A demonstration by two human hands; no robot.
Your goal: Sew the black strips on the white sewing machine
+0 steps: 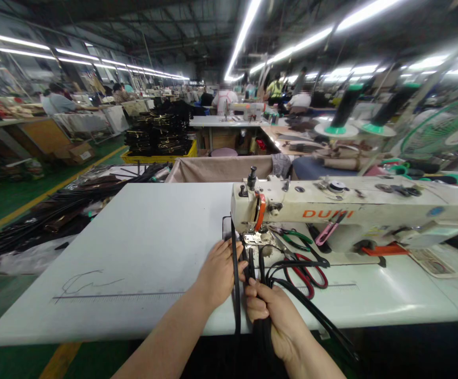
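Observation:
My right hand [271, 311] is wrapped around several black straps [261, 329] at the front edge of the sewing table. Loose strap ends fan out from it to the right. Just left of the needle area, my left hand [218, 271] has its fingers bent together over a black strap [236, 284] that runs down past the table edge. Its fingertips are close to the presser foot [252, 238] of the white sewing machine [292, 202]; what lies directly under them is hidden. Red-handled scissors [306, 279] lie right of my right hand, partly beneath the straps.
Green-handled scissors [298, 239] and a pink thread snipper [329, 231] are by the machine arm. Thread cones [345, 110] and a green fan [446, 131] stand at the right. A loose thread [82, 279] lies on the white tabletop [153, 237]. Black straps [79, 205] are heaped at left.

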